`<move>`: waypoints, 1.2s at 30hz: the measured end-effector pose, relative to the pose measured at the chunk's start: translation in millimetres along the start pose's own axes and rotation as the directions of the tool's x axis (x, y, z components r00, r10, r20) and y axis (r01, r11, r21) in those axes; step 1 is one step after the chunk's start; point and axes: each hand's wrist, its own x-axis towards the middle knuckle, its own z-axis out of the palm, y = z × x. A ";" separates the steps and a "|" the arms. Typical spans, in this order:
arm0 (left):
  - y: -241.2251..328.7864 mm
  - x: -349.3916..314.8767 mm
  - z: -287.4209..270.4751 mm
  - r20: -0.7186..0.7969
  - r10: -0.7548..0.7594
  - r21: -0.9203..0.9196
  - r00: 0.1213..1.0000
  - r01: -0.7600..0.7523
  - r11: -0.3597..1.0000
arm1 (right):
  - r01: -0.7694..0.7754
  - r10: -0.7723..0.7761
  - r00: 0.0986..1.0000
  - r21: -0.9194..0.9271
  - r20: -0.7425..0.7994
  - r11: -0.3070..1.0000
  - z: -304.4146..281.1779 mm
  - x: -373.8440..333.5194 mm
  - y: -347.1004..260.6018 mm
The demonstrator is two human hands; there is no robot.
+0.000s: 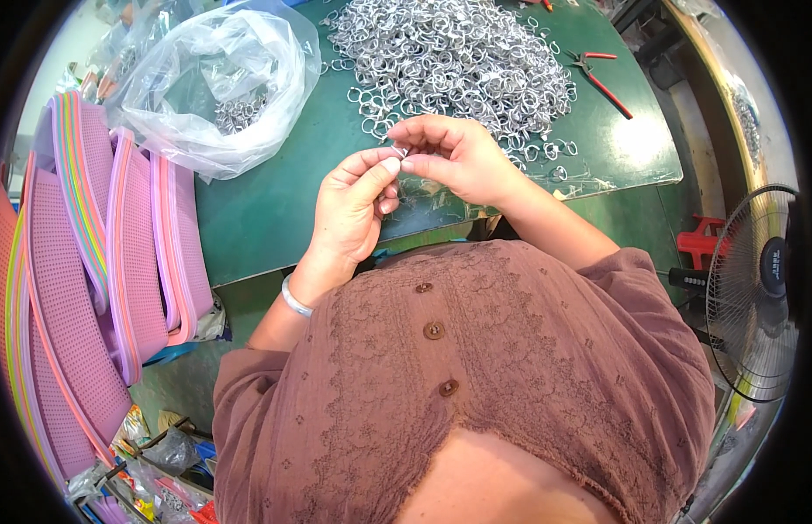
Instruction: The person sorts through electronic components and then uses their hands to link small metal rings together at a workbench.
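Both hands are meeting above the green table's (pixel 266 210) near edge: left hand (pixel 353 214) and right hand (pixel 454 157) are each pinching 1 small metal ring (pixel 399 152) between thumb and fingertips. I'm judging the risk as slip: tiny part, fingertip-only grip, dropping into the lap. Ring pile (pixel 449 61) is lying loose behind; clear plastic bag (pixel 215 83) is holding more rings.

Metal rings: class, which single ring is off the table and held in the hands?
The small silver ring pinched between the left hand and right hand; the others lie heaped on the green table.
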 end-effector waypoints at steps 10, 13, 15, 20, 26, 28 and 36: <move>1.5 -2.5 -1.1 0.008 0.038 0.004 0.999 -0.038 0.999 | -0.212 0.179 0.977 0.589 0.115 0.780 -5.9 0.0 5.3; 1.4 -2.0 -2.5 0.001 0.024 -0.008 1.000 -0.024 1.000 | -0.222 0.186 0.974 0.667 0.126 0.711 -6.7 -0.1 8.3; 1.5 -2.2 -3.0 0.005 0.020 -0.011 1.000 -0.020 1.000 | -0.226 0.195 0.973 0.673 0.123 0.704 -6.5 -0.5 6.9; 1.3 -3.0 -2.7 -0.004 0.002 -0.019 1.000 -0.002 1.000 | -0.231 0.184 0.973 0.685 0.143 0.691 -8.3 -0.8 10.0; 2.2 -3.7 -1.2 -0.010 -0.003 -0.016 1.000 0.003 1.000 | -0.247 0.224 0.966 0.712 0.128 0.657 -6.1 -1.8 7.6; 1.9 -3.5 -1.7 -0.006 -0.004 -0.014 1.000 0.004 1.000 | -0.245 0.232 0.965 0.712 0.118 0.658 -5.7 -1.9 8.1; 1.6 -1.6 -0.1 -0.012 0.026 0.010 1.000 -0.026 1.000 | -0.230 0.241 0.968 0.601 0.063 0.765 -3.1 -1.8 9.5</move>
